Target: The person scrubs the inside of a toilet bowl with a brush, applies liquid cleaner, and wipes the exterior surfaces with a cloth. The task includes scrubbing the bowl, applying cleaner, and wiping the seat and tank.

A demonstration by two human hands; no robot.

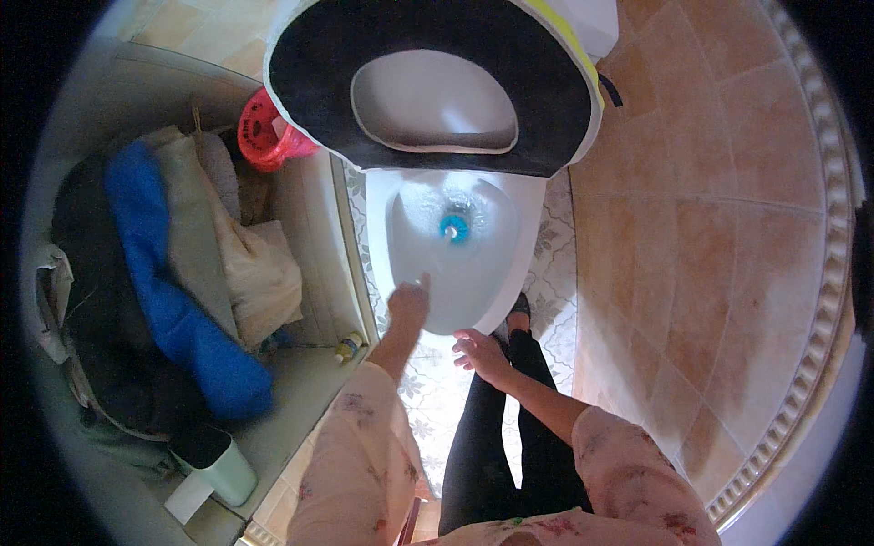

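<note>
A white toilet bowl (444,300) stands before me, its raised lid and seat with a black cover (311,75) above. In the water lies a round blue object with a white centre (453,228), perhaps a cleaning head; no handle can be made out. My left hand (408,306) is curled over the bowl's front left, a finger or thumb pointing up, a tiny pale spot beside it. Whether it grips anything is unclear. My right hand (482,355) hovers just off the front rim, fingers bent and apart, with nothing seen in it.
At left, a ledge holds piled cloths, among them a blue cloth (164,286), a pale green container (235,474) and a small bottle (348,347). A red plastic basket (263,133) stands beside the toilet lid. A tiled wall (683,259) rises at right. My feet are below the bowl's front.
</note>
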